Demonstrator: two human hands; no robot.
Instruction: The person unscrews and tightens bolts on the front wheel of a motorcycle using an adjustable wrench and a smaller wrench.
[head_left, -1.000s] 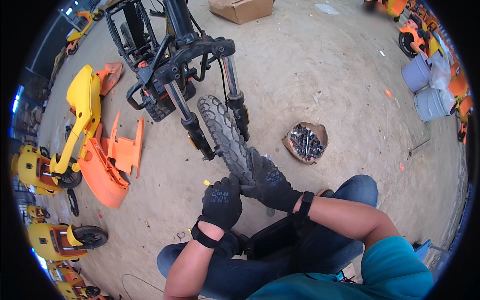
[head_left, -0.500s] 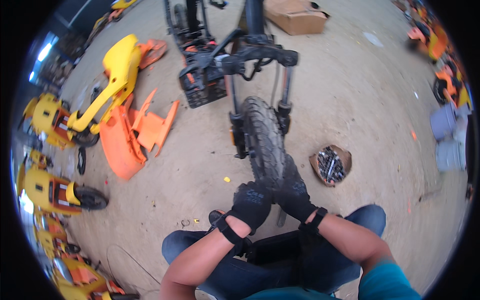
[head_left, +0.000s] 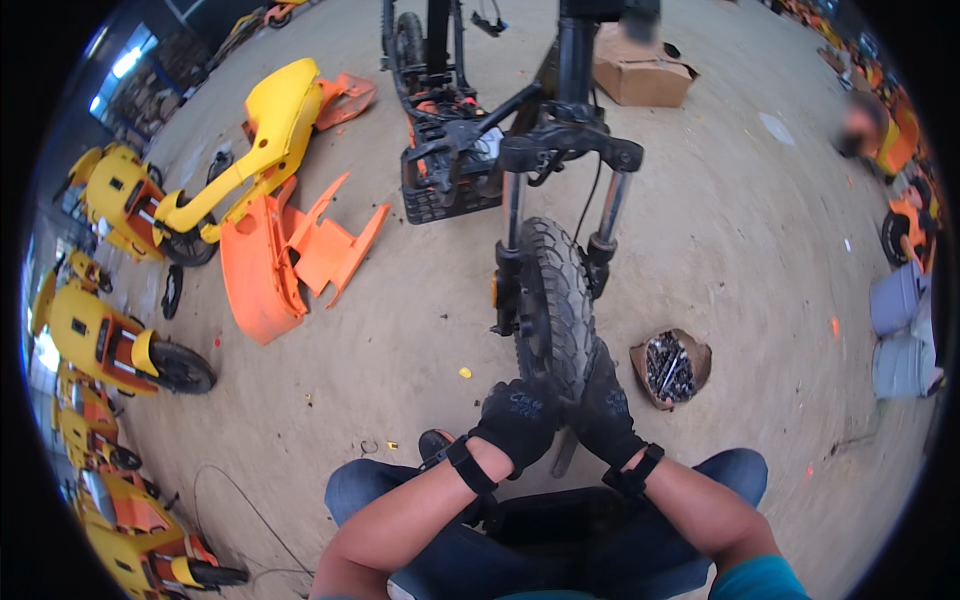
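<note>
A knobbly black tire (head_left: pixel 562 300) stands in the black front fork (head_left: pixel 512 270) of a stripped scooter frame. Both my hands wear black gloves and press against the near end of this tire. My left hand (head_left: pixel 518 420) is closed on its left side, and my right hand (head_left: pixel 606 412) is wrapped along its right side; the fingertips are partly hidden. Between my wrists a flat metal bar (head_left: pixel 565 455) sticks out toward me from under the tire. I cannot tell whether either hand touches the bar.
Right of the wheel sits an open carton (head_left: pixel 707 362) of small metal parts. Yellow (head_left: pixel 285 115) and orange (head_left: pixel 262 275) body panels lie to the left. Yellow scooters (head_left: pixel 95 335) line the left side. A cardboard box (head_left: pixel 645 78) lies behind, and buckets (head_left: pixel 900 365) stand at far right.
The wheel, fork and carton appear shifted right and lower in the view. Both hands stay on the tire, now slightly farther right.
</note>
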